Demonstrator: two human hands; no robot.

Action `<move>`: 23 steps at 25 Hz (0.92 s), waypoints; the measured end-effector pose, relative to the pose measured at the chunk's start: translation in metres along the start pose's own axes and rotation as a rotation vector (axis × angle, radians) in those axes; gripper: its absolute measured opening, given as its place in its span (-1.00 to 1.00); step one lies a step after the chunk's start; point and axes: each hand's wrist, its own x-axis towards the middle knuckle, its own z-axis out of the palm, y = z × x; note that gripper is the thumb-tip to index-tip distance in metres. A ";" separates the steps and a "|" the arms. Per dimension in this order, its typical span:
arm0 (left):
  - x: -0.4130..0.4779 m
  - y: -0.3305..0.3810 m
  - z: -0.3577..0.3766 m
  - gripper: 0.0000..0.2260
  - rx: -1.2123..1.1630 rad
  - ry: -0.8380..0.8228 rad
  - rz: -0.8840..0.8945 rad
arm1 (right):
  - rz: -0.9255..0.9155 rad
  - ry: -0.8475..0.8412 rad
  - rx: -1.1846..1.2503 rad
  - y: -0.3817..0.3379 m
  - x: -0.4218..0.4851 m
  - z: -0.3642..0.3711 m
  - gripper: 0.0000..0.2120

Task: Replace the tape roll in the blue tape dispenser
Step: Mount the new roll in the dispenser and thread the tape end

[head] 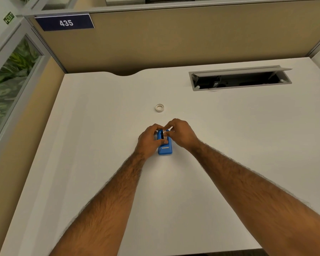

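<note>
The blue tape dispenser [165, 148] stands on the white desk [100, 135] in the middle of the view, its metal cutter end towards me. My left hand [149, 140] grips its left side. My right hand [181, 133] is over its far end, with fingertips pinching something whitish at the dark slot on top; what it is stays hidden by the fingers. A small white tape roll [159, 108] lies flat on the desk beyond both hands, apart from them.
An open cable hatch [240, 79] with a raised grey lid is sunk in the desk at the back right. Beige partition walls [174, 43] close the back and left. A curved cut-out [124, 73] notches the desk's back edge.
</note>
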 end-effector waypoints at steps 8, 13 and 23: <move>-0.004 0.003 -0.001 -0.57 -0.005 -0.003 -0.013 | 0.020 0.040 -0.028 -0.005 0.001 0.004 -0.87; -0.005 0.004 -0.001 -0.60 -0.010 0.008 0.008 | -0.022 -0.074 0.021 0.005 -0.007 -0.001 -0.72; -0.007 0.009 -0.001 -0.59 0.007 0.002 -0.011 | 0.008 0.012 -0.021 -0.002 -0.005 0.002 -0.86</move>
